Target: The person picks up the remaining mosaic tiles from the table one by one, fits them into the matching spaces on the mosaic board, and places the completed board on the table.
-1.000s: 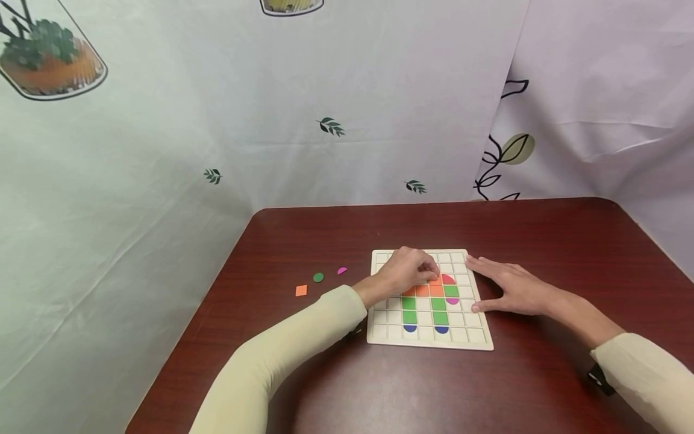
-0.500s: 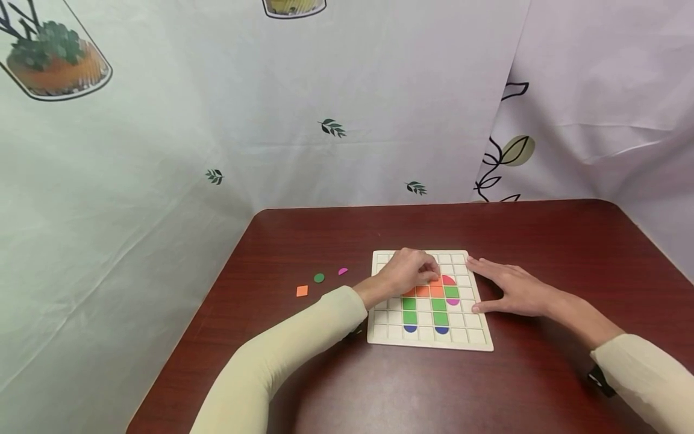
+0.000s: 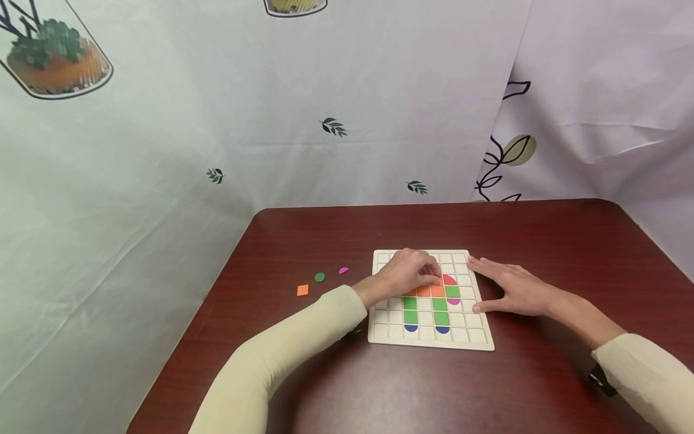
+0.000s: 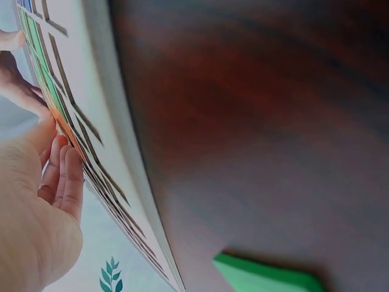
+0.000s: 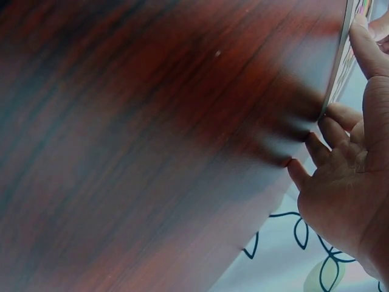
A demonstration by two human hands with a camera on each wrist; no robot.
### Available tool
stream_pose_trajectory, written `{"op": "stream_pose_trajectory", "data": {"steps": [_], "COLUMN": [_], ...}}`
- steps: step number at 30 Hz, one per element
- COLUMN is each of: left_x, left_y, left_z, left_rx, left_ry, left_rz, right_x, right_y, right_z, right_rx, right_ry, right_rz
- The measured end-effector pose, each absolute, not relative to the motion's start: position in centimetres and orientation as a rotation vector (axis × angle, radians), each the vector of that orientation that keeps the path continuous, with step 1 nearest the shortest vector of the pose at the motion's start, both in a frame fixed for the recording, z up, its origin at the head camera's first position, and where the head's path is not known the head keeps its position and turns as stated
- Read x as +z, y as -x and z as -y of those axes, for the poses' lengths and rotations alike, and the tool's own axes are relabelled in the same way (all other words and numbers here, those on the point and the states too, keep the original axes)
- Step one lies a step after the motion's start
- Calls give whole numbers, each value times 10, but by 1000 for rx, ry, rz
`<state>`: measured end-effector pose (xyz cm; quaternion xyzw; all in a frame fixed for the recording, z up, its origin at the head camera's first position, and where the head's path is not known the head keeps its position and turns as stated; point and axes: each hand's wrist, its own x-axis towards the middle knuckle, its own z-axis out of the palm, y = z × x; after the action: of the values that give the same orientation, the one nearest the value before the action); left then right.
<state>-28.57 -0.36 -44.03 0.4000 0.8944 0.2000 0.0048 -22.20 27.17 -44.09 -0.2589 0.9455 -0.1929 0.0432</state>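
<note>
Hands are what we are seeing first, both lying on a white grid board point(image 3: 477, 343) that is sitting on a dark red table point(image 3: 336, 367). The left hand point(image 3: 405, 272) is resting over the upper middle of the board, its fingers bent down onto an orange tile point(image 3: 437, 290) in the coloured figure; we cannot tell whether they are pinching the piece or only pressing on it. In the left wrist view the fingers point(image 4: 67, 182) are lying against the board's face point(image 4: 91, 91).

The right hand point(image 3: 515, 288) is lying flat with fingers straight, gripping nothing, its fingertips touching the board's right edge, and the right wrist view is showing the same contact point(image 5: 340, 115).

On the board we are seeing orange squares, a red half-round point(image 3: 449, 279), a green square with a pink half-round point(image 3: 453, 301) just under it, two green columns point(image 3: 410, 309) and two blue half-rounds point(image 3: 411, 328) at their feet.

Well apart on the table to the left, an orange square point(image 3: 302, 290), a green disc point(image 3: 320, 277) and a pink half-round piece point(image 3: 343, 270) are lying loose. Printed curtains point(image 3: 162, 150) are hanging behind.
</note>
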Motion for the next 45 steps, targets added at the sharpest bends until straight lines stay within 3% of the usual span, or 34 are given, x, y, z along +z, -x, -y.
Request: {"op": "stream_pose_trajectory", "data": {"steps": [17,45], "left_x": [-439,-382], "left_y": [287,310], "left_z": [7,70], "left_rx": [668,695], "left_ry": [-1212,-1188], "left_rz": [-2793,-2946], "right_x": [-442,-442], "right_y": [222,221], "right_z": [-271,-272], "right_rx": [-591,-592], "right_ry": [798,762], "right_rz": [-2898,-2899]}}
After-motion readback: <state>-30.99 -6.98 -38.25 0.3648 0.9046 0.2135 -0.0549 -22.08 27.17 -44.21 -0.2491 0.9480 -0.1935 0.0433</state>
